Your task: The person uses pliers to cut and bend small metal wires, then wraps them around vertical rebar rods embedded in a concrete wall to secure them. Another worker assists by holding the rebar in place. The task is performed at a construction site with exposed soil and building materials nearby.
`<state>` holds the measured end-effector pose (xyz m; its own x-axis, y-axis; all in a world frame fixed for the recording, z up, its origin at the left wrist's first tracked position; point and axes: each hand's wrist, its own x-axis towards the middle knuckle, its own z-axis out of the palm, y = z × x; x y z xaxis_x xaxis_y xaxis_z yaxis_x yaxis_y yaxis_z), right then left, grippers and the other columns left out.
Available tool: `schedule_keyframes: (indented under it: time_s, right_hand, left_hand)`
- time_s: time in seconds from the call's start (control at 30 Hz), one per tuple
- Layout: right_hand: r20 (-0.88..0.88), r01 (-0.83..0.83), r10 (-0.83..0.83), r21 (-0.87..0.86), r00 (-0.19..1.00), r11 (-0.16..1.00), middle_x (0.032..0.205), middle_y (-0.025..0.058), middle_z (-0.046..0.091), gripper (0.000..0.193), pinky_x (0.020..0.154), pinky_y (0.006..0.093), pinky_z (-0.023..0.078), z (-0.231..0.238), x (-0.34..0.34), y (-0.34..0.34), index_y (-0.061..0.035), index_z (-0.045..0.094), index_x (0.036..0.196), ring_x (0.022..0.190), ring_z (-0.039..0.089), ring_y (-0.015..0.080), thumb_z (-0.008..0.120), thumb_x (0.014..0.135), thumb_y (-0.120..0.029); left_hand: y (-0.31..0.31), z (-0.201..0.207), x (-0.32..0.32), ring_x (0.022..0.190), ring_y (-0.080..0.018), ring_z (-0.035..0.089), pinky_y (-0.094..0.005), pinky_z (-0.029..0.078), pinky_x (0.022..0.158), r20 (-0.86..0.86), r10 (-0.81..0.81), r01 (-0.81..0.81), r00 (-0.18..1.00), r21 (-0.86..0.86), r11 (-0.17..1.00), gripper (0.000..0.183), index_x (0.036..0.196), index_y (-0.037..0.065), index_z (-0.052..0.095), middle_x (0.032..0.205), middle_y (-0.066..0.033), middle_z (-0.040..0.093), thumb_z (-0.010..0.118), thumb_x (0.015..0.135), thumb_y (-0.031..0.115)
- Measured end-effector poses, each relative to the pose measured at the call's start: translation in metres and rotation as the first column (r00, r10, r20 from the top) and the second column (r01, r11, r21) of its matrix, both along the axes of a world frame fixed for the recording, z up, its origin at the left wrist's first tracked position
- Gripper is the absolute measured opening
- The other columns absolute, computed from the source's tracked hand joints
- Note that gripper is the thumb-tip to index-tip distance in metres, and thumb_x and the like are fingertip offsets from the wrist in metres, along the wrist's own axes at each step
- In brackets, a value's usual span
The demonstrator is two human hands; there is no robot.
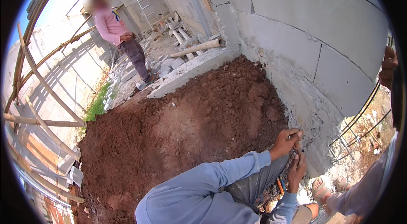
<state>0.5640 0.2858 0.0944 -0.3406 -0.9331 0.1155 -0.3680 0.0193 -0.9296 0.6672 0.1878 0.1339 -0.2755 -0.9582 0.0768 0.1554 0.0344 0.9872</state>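
Note:
My left hand reaches over my bent knee to the rough foot of the grey block wall. Its thumb and fingers are closed in a pinch. Just below it is my right hand, fingers also drawn together and nearly meeting the left. Whatever lies between the fingertips is too small to make out. A tool with an orange handle is beside my knee, near the right wrist; its other end is hidden. Reddish-brown loose soil spreads left of my hands, up to the wall.
At right stands a person in sandals, close to bent steel bars. Another person in a pink shirt stands beyond a low concrete ledge with a bamboo pole. Bamboo scaffolding rises at left.

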Motion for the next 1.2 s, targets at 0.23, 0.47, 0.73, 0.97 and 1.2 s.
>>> schedule_keyframes:
  time_s: [0.23, 0.47, 0.73, 0.97, 1.2]
  right_hand:
    - [0.341, -0.147, 0.146, -0.023, 0.929, 0.989, 0.072, -0.0004, 0.049, 0.032, 0.058, 0.0259, 0.033, -0.027, -0.016, 0.002, -0.0013, 0.063, 0.101, 0.062, 0.045, 0.0097, 0.051, 0.101, -0.031]
    - [0.596, -0.399, 0.315, 0.01, 0.739, 0.917, 0.061, -0.0088, 0.039, 0.025, 0.047, 0.0211, 0.018, -0.02, -0.047, 0.006, -0.0046, 0.062, 0.095, 0.049, 0.029, 0.002, 0.057, 0.098, -0.029]
    - [0.372, -0.415, 0.368, 0.05, 0.852, 0.909, 0.066, -0.0061, 0.049, 0.027, 0.054, 0.023, 0.029, -0.018, -0.075, -0.002, -0.0041, 0.07, 0.087, 0.059, 0.041, 0.0045, 0.064, 0.091, -0.03]
    - [0.181, -0.285, 0.262, 0.115, 0.948, 0.952, 0.066, -0.0041, 0.051, 0.026, 0.056, 0.0247, 0.032, -0.016, -0.088, -0.008, -0.0015, 0.068, 0.082, 0.061, 0.043, 0.0064, 0.067, 0.089, -0.027]
    - [0.155, -0.293, 0.279, 0.081, 0.948, 0.953, 0.066, -0.0023, 0.052, 0.027, 0.056, 0.0265, 0.034, -0.015, -0.096, 0.001, 0.0004, 0.068, 0.082, 0.062, 0.045, 0.0084, 0.07, 0.085, -0.026]
  left_hand:
    - [-0.003, 0.008, 0.011, 0.059, -0.008, 0.059, -0.0244, 0.049, 0.053, 0.046, -0.21, 0.208, 0.977, 0.042, 0.977, 0.031, 0.099, -0.002, 0.068, 0.079, -0.0035, 0.067, 0.058, 0.1, 0.028]
    - [-0.011, 0.007, 0.017, 0.057, -0.0087, 0.058, -0.0245, 0.047, 0.052, -0.023, -0.477, 0.478, 0.878, 0.015, 0.878, 0.034, 0.087, -0.001, 0.07, 0.07, -0.0042, 0.066, 0.064, 0.096, 0.032]
    - [-0.018, -0.003, 0.014, 0.056, -0.009, 0.057, -0.0265, 0.044, 0.051, 0.183, -0.624, 0.646, 0.759, -0.102, 0.756, 0.038, 0.073, 0.001, 0.068, 0.061, -0.0024, 0.061, 0.07, 0.09, 0.036]
    - [-0.014, -0.002, 0.005, 0.054, -0.0123, 0.055, -0.0328, 0.044, 0.053, 0.358, -0.506, 0.613, 0.785, -0.323, 0.721, 0.043, 0.07, 0.0, 0.067, 0.059, -0.004, 0.059, 0.071, 0.086, 0.039]
    - [0.001, 0.005, 0.01, 0.057, -0.0131, 0.058, -0.0343, 0.046, 0.054, 0.322, -0.564, 0.62, 0.76, -0.098, 0.779, 0.051, 0.073, -0.001, 0.069, 0.066, -0.0067, 0.062, 0.072, 0.084, 0.049]
